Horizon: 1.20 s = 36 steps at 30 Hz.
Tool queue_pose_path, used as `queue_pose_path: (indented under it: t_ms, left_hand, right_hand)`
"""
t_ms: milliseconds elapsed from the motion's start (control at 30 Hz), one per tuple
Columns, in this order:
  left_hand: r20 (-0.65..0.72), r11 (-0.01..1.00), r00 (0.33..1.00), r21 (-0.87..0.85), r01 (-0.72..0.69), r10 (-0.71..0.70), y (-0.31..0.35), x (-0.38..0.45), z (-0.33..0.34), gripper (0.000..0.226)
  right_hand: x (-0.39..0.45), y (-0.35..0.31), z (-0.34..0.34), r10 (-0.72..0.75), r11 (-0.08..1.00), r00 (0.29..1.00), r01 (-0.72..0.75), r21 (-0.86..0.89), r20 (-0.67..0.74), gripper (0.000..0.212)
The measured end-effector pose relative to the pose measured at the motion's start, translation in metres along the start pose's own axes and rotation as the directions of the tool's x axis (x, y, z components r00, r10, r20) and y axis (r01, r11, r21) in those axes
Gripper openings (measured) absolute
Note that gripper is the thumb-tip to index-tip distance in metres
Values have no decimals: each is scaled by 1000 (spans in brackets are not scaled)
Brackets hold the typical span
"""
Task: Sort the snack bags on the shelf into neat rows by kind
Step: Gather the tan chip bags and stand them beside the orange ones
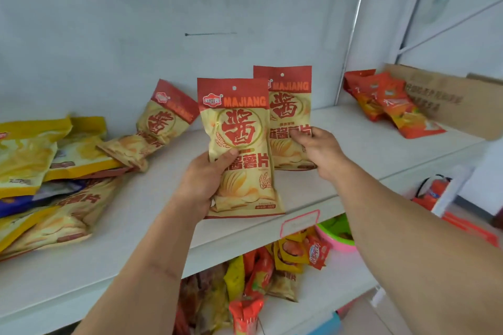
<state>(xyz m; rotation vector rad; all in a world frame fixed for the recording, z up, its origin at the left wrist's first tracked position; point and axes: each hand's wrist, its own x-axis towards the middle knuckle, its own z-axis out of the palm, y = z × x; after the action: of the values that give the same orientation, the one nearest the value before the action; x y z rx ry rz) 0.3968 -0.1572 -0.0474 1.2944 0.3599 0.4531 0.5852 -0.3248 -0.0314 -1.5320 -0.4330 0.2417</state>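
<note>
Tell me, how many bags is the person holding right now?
2. The left hand holds the front Majiang bag; the right hand holds the rear Majiang bag upright on the shelf. More bags lie loose nearby.

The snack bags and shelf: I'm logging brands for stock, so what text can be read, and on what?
"MAJIANG": front bag, in the left hand.
"MAJIANG": rear bag, in the right hand.
Large red Chinese characters on both bags: legible, not transcribed here.
Leaning bag: print blurred.
Cardboard box: print blurred.
Pink shelf tag: unreadable.
Yellow bags: too blurred.
</note>
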Motion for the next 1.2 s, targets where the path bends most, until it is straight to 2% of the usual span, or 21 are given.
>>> queue_pose_path:
  t_ms: [233,467,900,1133,1200]
  left_hand:
    - [-24,999,998,4,50,-50,-31,56,111,35]
    - [-48,997,996,-2,78,-78,-47,107,184,34]
    - [-43,998,998,31,51,-50,-40,212,227,35]
    - [-140,997,989,59,58,-49,-53,236,251,36]
    - [-180,997,983,54,55,-44,-55,239,259,37]
  right_hand:
    - [67,5,-115,16,999,1000,-16,-41,-14,9]
    - [135,20,-180,22,997,1000,-22,-71,-8,8]
    - [255,42,-210,48,989,998,-40,-144,51,8]
    - [305,63,-214,18,989,985,7,-146,172,5]
    - [317,67,-215,24,983,982,12,-185,190,11]
